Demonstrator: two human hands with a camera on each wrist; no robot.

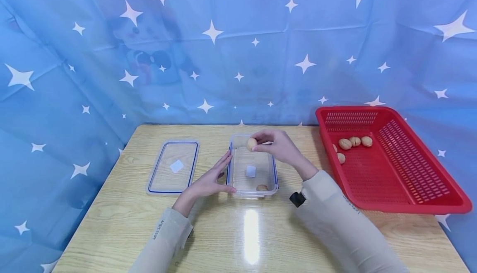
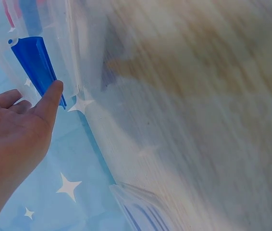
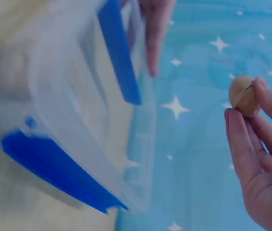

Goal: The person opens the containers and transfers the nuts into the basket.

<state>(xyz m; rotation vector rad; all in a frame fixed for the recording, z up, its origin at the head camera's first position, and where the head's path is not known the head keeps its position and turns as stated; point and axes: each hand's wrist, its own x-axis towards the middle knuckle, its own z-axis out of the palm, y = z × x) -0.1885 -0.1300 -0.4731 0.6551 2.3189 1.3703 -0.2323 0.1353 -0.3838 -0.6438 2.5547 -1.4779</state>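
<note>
A walnut [image 1: 251, 144] is pinched between the fingertips and thumb of my right hand [image 1: 277, 145], held above the far part of a clear plastic box [image 1: 252, 192] with blue clips. The right wrist view shows the same walnut [image 3: 244, 96] at the fingertips. My left hand [image 1: 209, 182] touches the box's left side, its fingers stretched along the wall and the thumb at the near corner. In the left wrist view, the thumb or a finger lies against a blue clip [image 2: 36, 62]. Inside the box, another walnut [image 1: 262, 187] rests in the near right corner, beside a white label [image 1: 251, 171].
To the left, the box's clear lid [image 1: 173, 167] with a blue seal lies flat on the wooden table [image 1: 220, 240]. A red basket [image 1: 395, 206] at the right holds several walnuts [image 1: 345, 143] toward its left side. A blue star-patterned curtain [image 1: 238, 57] hangs behind.
</note>
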